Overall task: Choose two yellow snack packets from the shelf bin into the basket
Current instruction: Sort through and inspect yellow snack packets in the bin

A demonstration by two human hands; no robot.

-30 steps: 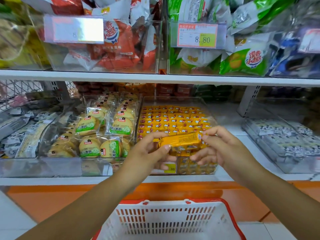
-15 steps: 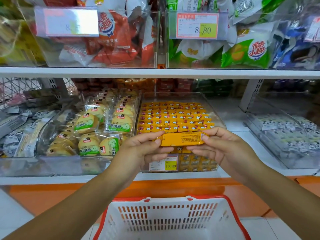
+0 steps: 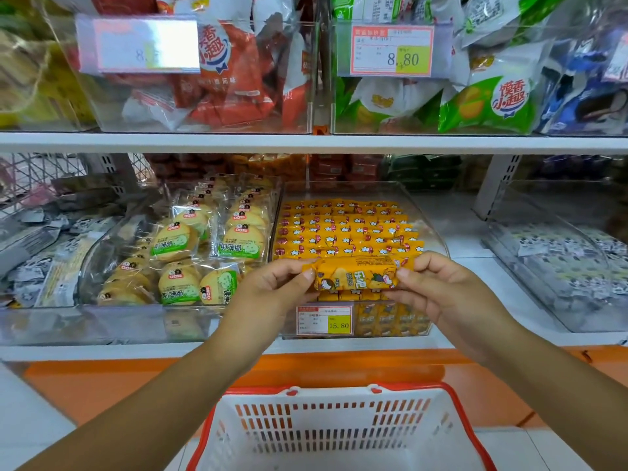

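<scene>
The yellow packet (image 3: 356, 277) hangs level over the near edge of the shelf bin (image 3: 429, 222), each end pinched by the left grip (image 3: 272, 295) and right grip (image 3: 440, 292), so a slip here would likely drop it short of the basket (image 3: 339, 436)

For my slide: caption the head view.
Left hand and right hand pinch a yellow snack packet before the shelf bin, above the basket.
</scene>
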